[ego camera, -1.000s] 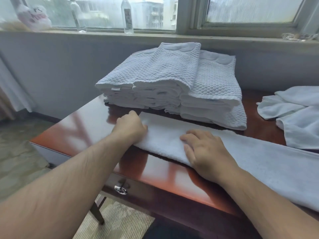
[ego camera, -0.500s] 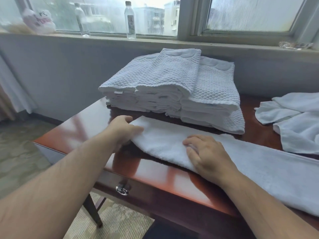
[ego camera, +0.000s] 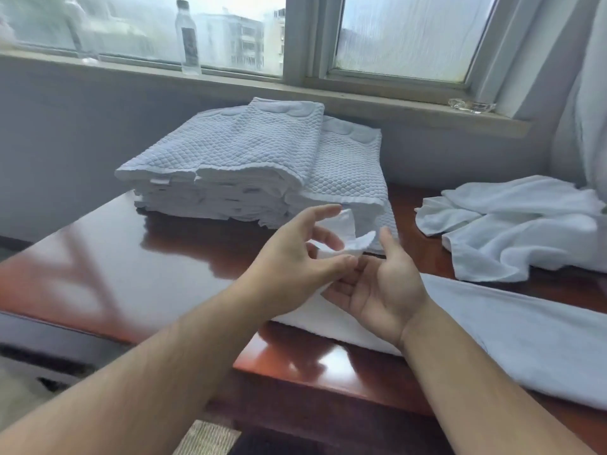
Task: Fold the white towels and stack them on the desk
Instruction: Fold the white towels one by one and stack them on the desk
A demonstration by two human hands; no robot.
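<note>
A long white towel [ego camera: 525, 339], folded into a narrow strip, lies along the front of the red-brown desk [ego camera: 131, 257]. Its left end is lifted off the wood and curls up between my hands. My left hand [ego camera: 295, 261] pinches that end between thumb and fingers, with the index finger stretched out. My right hand [ego camera: 377, 287] is palm up right beside it, fingers relaxed against the towel, thumb pointing up. Behind my hands stands a stack of folded waffle-weave white towels [ego camera: 249, 159].
A loose heap of unfolded white towels [ego camera: 512, 231] lies at the desk's back right. On the window sill stand a plastic bottle [ego camera: 188, 37] and a glass ashtray [ego camera: 473, 105]. A white curtain [ego camera: 584, 110] hangs at the right edge. The desk's left half shows bare wood.
Both hands have left the desk surface. The left hand carried the towel's left end up and to the right, and the right hand turned palm up to meet it.
</note>
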